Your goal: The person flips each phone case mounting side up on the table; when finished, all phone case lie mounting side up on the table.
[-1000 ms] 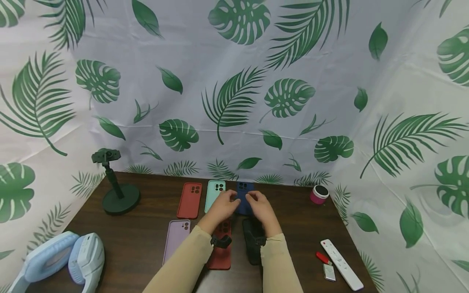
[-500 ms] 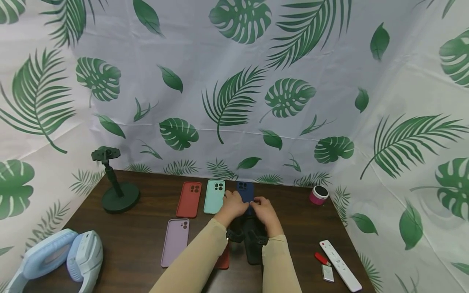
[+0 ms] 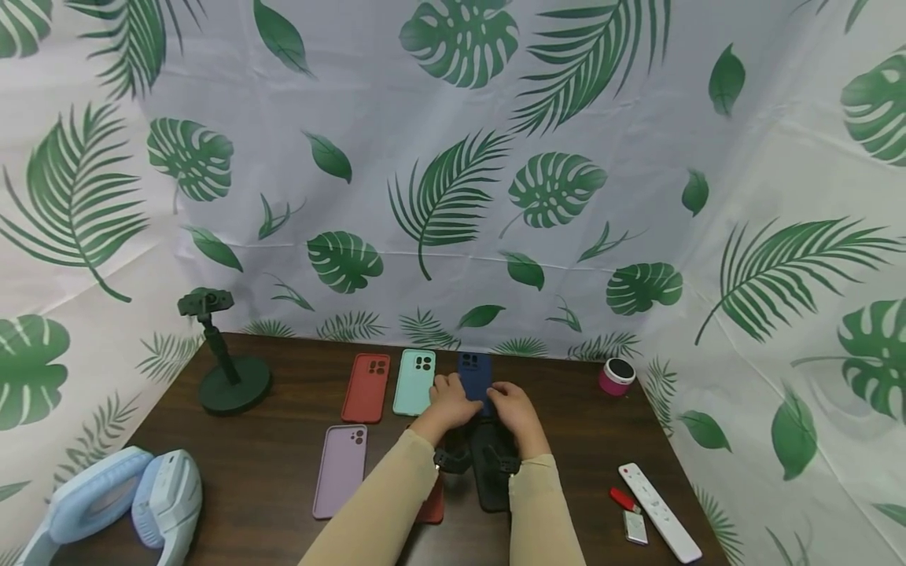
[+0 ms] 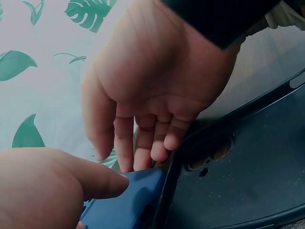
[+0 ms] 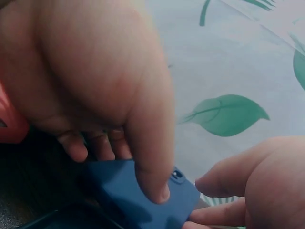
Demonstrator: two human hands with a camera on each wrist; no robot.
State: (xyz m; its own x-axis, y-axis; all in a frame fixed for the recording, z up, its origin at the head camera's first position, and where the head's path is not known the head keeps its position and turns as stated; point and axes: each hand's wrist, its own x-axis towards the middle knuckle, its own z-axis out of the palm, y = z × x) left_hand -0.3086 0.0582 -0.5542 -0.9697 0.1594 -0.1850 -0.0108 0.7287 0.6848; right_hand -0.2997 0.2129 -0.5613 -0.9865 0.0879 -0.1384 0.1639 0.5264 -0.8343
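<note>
A blue phone case (image 3: 476,374) lies flat at the back of the table, its camera cutout toward the wall. My left hand (image 3: 451,402) grips its near left part; in the right wrist view the thumb lies on top and the fingertips reach the left edge. My right hand (image 3: 515,407) is at its right edge. In the left wrist view, that hand's fairly straight fingers (image 4: 125,143) touch along the edge while the thumb hangs apart. A black phone case (image 3: 491,489) lies just nearer, partly under the right wrist.
Left of the hands lie a red phone case (image 3: 366,387), a mint one (image 3: 414,382) and a lilac one (image 3: 340,472). Another red case (image 3: 432,507) is mostly under the left forearm. Headphones (image 3: 166,495), a stand (image 3: 230,381), a jar (image 3: 617,376) and a remote (image 3: 660,511) sit around.
Both hands came down onto the blue phone case from just above it; the left hand moved slightly right and nearer. Over the last half second they hardly moved.
</note>
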